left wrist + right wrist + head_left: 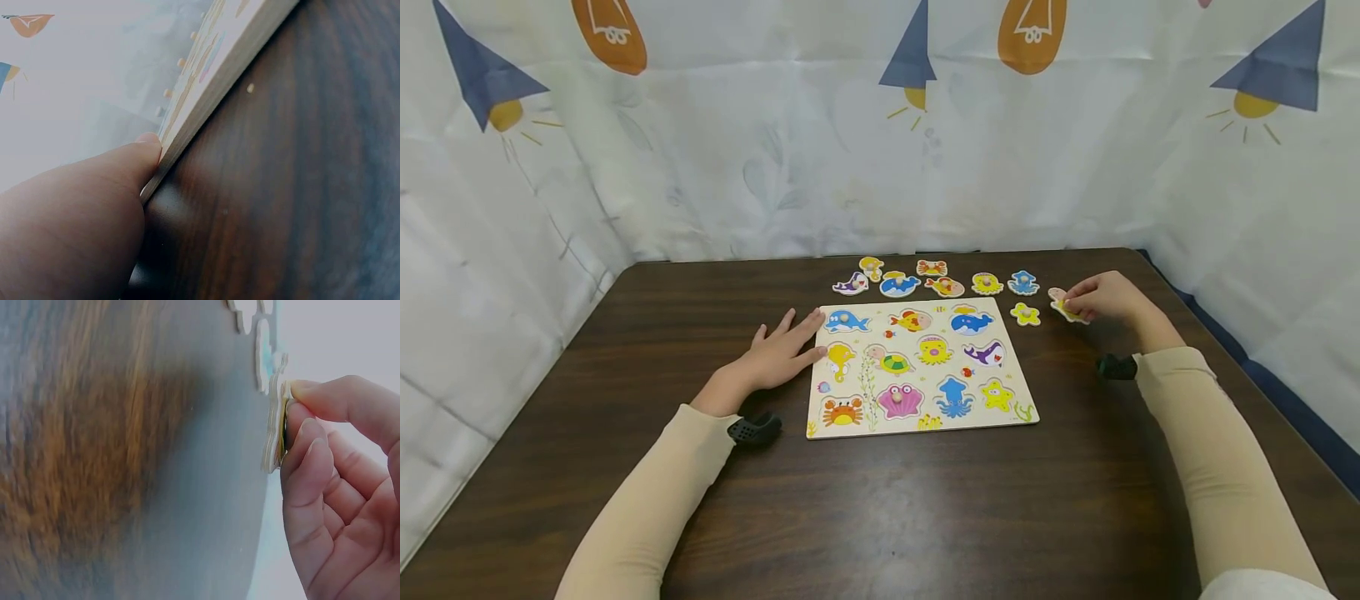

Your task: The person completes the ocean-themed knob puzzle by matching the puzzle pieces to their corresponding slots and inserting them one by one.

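Dark brown wood formed the table (895, 500), on which a cream puzzle board (931, 375) was laid flat between the left and right edges. The board's left edge was touched by the left hand (778, 354), its fingers spread wide. Near the table's far right corner, a piece (1058, 300), probably the turtle, was pinched between thumb and fingers of the right hand (1105, 297). For good placement, it was judged, the board was best braced, the piece held level and its outline turned to match before pressing. Eleven figures were counted on the board; two, one pink shell (901, 403) and one blue dolphin (852, 323), seemed filled. Nine loose pieces were counted: the pinched one and, toward the far edge, one starfish (1025, 314), one fish (947, 288), one blue whale (898, 288), one purple whale (848, 286), one octopus (987, 285), one squid (1023, 283), one crab (932, 268) and one seahorse (871, 265).
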Demonstrator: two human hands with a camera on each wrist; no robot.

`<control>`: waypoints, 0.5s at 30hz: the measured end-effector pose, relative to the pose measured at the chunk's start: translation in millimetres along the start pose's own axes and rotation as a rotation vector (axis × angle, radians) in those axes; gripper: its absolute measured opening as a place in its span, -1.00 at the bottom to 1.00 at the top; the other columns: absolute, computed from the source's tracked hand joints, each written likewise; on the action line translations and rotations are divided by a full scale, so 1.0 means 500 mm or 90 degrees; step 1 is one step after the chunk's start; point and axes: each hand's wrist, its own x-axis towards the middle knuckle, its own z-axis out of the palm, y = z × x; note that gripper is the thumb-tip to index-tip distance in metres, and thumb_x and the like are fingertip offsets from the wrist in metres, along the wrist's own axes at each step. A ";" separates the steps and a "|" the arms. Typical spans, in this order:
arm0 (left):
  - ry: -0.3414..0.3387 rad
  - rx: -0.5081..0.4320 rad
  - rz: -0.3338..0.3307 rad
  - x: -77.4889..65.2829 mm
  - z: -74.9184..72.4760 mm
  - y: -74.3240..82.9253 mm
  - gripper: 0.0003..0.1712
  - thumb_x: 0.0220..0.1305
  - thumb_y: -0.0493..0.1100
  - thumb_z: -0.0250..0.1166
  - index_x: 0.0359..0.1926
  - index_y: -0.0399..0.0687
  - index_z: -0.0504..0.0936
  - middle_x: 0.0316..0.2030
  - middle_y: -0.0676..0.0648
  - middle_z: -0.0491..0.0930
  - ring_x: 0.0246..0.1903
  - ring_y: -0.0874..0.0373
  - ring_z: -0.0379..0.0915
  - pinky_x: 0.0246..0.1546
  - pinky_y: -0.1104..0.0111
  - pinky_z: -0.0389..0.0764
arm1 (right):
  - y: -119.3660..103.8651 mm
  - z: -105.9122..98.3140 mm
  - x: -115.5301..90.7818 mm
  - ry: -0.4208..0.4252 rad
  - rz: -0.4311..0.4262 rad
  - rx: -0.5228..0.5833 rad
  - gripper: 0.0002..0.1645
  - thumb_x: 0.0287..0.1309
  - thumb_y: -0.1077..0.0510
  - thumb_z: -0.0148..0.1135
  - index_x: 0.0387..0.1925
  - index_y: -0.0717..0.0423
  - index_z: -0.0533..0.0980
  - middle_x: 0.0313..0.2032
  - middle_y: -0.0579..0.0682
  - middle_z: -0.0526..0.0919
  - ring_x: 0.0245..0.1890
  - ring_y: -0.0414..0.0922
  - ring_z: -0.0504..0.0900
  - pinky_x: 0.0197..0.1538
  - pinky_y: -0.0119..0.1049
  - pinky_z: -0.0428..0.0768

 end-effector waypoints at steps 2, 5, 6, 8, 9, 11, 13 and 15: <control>0.003 -0.002 0.003 -0.001 -0.001 0.002 -0.12 0.58 0.29 -0.05 0.67 0.05 -0.13 0.64 -0.07 -0.22 0.58 -0.23 -0.50 0.36 -0.39 -0.47 | -0.008 0.000 -0.003 -0.007 -0.004 -0.003 -0.56 0.36 0.16 0.32 0.01 0.53 0.58 -0.37 0.02 0.70 -0.44 -0.13 0.62 -0.34 -0.30 0.66; 0.006 -0.003 0.006 -0.002 -0.001 0.003 -0.12 0.59 0.29 -0.05 0.67 0.03 -0.12 0.64 -0.09 -0.21 0.58 -0.25 -0.49 0.35 -0.39 -0.47 | -0.022 0.004 -0.010 -0.013 -0.011 -0.011 -0.56 0.37 0.15 0.31 0.02 0.52 0.58 -0.37 0.03 0.69 -0.44 -0.13 0.61 -0.34 -0.28 0.66; 0.006 -0.004 0.005 -0.002 0.000 0.002 -0.13 0.59 0.28 -0.05 0.67 0.03 -0.11 0.64 -0.09 -0.21 0.58 -0.25 -0.49 0.36 -0.39 -0.46 | -0.027 0.006 -0.013 -0.014 -0.014 -0.013 -0.57 0.37 0.15 0.32 0.01 0.52 0.59 -0.38 0.03 0.69 -0.44 -0.12 0.61 -0.33 -0.26 0.66; 0.007 -0.005 0.005 -0.003 -0.001 0.003 -0.13 0.59 0.27 -0.05 0.67 0.03 -0.11 0.64 -0.10 -0.20 0.58 -0.26 -0.48 0.35 -0.40 -0.46 | -0.038 0.009 -0.020 -0.016 -0.021 -0.015 -0.57 0.37 0.14 0.32 0.00 0.50 0.59 -0.39 0.02 0.69 -0.44 -0.11 0.60 -0.33 -0.24 0.66; 0.006 -0.004 0.004 -0.003 -0.001 0.003 -0.13 0.59 0.27 -0.04 0.67 0.03 -0.11 0.64 -0.10 -0.20 0.58 -0.26 -0.48 0.35 -0.39 -0.46 | -0.044 0.011 -0.024 -0.018 -0.026 -0.017 -0.57 0.37 0.14 0.32 0.00 0.50 0.59 -0.39 0.01 0.69 -0.44 -0.11 0.60 -0.32 -0.22 0.66; 0.006 -0.003 0.003 -0.004 -0.001 0.003 -0.13 0.59 0.27 -0.04 0.67 0.03 -0.11 0.64 -0.10 -0.20 0.58 -0.26 -0.47 0.35 -0.40 -0.45 | -0.055 0.013 -0.031 -0.023 -0.035 -0.021 -0.58 0.37 0.14 0.32 0.00 0.48 0.59 -0.38 0.00 0.69 -0.44 -0.11 0.60 -0.32 -0.20 0.67; 0.006 -0.002 0.003 -0.004 -0.002 0.004 -0.12 0.59 0.27 -0.04 0.67 0.03 -0.11 0.64 -0.09 -0.20 0.58 -0.26 -0.47 0.35 -0.40 -0.45 | -0.068 0.015 -0.039 -0.028 -0.046 -0.026 -0.59 0.37 0.13 0.32 -0.01 0.47 0.60 -0.38 0.00 0.69 -0.44 -0.11 0.59 -0.32 -0.18 0.66; 0.008 -0.003 0.004 -0.004 -0.002 0.005 -0.13 0.59 0.27 -0.04 0.67 0.03 -0.11 0.64 -0.09 -0.20 0.58 -0.26 -0.47 0.36 -0.39 -0.45 | -0.079 0.017 -0.045 -0.031 -0.056 -0.032 -0.61 0.37 0.14 0.31 -0.02 0.46 0.60 -0.39 0.00 0.69 -0.45 -0.11 0.59 -0.32 -0.17 0.66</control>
